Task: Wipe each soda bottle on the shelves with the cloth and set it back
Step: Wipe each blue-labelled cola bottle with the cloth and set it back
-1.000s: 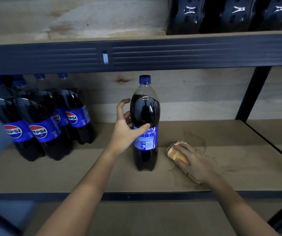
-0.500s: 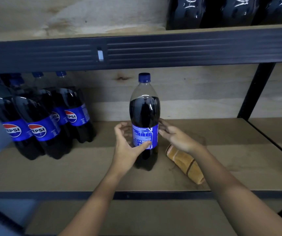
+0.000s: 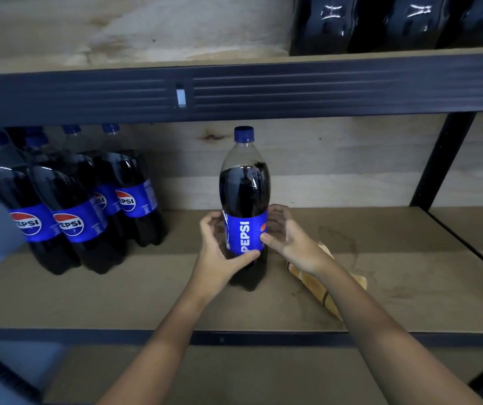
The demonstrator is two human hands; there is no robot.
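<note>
A tall Pepsi bottle [image 3: 245, 197] with a blue cap and blue label stands upright in the middle of the wooden shelf [image 3: 146, 296]. My left hand [image 3: 219, 255] grips its lower body from the left, thumb across the label's bottom. My right hand [image 3: 289, 241] holds the label from the right, fingers curled behind the bottle. The label's PEPSI lettering faces me. A folded tan cloth [image 3: 319, 285] lies on the shelf to the right of the bottle, partly under my right forearm.
Several Pepsi bottles [image 3: 73, 209] stand grouped at the shelf's left. Dark bottle bottoms [image 3: 395, 24] sit on the upper shelf at top right. A dark metal beam [image 3: 292, 86] crosses above, and a post [image 3: 441, 159] stands at right.
My right hand left the cloth on the shelf and took hold of the bottle. The bottle has been turned, so the PEPSI lettering now faces me instead of the back label.
</note>
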